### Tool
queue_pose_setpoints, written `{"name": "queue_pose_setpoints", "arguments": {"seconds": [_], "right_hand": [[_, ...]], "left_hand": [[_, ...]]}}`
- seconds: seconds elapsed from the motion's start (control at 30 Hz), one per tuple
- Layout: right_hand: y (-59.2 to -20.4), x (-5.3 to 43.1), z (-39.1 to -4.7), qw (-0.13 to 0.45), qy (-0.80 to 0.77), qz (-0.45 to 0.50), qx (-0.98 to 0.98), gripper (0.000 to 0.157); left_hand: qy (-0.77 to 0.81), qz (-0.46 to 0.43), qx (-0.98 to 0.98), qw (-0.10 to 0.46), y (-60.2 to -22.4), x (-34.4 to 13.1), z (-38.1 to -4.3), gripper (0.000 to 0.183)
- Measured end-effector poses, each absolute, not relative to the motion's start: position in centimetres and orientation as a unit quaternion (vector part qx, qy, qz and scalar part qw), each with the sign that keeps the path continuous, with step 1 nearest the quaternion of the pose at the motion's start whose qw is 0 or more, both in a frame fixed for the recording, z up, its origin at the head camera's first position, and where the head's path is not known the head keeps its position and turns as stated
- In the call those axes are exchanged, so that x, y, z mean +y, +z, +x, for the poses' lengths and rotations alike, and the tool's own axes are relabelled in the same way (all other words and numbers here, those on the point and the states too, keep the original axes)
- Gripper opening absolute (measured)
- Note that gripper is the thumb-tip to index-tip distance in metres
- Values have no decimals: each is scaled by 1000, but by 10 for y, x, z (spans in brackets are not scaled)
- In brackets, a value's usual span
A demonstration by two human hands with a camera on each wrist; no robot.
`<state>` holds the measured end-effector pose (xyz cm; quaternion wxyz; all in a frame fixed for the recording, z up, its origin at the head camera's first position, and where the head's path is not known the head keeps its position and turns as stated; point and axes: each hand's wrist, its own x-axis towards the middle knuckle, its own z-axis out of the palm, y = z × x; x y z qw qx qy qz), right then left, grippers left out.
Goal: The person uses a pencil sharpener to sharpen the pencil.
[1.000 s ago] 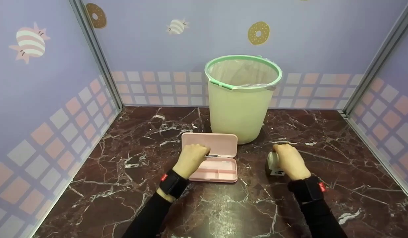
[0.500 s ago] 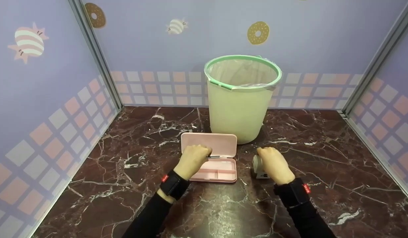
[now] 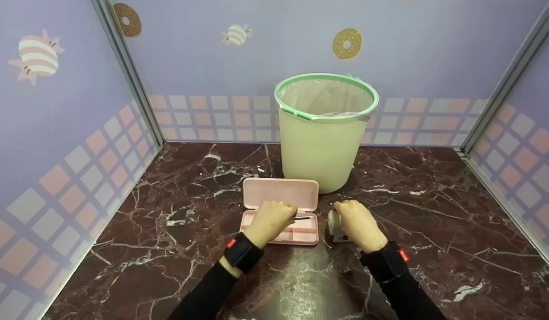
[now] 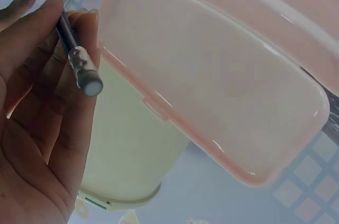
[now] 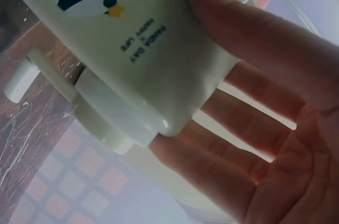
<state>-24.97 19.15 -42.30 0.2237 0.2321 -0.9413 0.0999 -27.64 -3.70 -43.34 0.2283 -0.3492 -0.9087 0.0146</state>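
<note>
My left hand pinches a short dark pencil between thumb and fingers, over an open pink pencil case. In the left wrist view the eraser end of the pencil faces the camera, and its other end points towards a round disc with a hole. My right hand grips a pale hand-crank pencil sharpener, just right of the case. Panda pictures and lettering cover the side of the sharpener in the right wrist view; its crank sticks out at the left.
Behind the case stands a pale green bin with a green rim and a plastic liner. Patterned purple walls enclose the dark red marbled table at the back and both sides.
My right hand has brought the sharpener leftward, close to the pencil case. My left hand has shifted slightly right and nearer with the pencil, which now shows over the case's tray.
</note>
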Motion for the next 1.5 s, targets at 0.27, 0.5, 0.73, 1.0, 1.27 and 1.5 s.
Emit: {"name": "queue_pose_setpoints", "arguments": {"seconds": [0.27, 0.5, 0.73, 1.0, 1.27, 1.5], "right_hand": [[-424, 190, -250, 226, 94, 226, -943, 21], [-426, 189, -250, 222, 89, 219, -946, 19], [-428, 189, -250, 226, 89, 214, -946, 20], [-426, 189, -250, 216, 79, 213, -950, 26], [-426, 189, -248, 229, 83, 210, -947, 23], [-427, 190, -247, 243, 73, 213, -944, 24]], "left_hand": [[10, -369, -900, 231, -437, -26, -275, 15], [15, -370, -898, 238, -441, -18, -276, 15], [-1, -376, -895, 239, -443, -11, -279, 14], [-12, -377, -898, 228, -443, -1, -283, 15], [4, -370, -902, 224, -442, 8, -284, 15], [57, -361, -894, 259, -444, 16, -282, 10]]}}
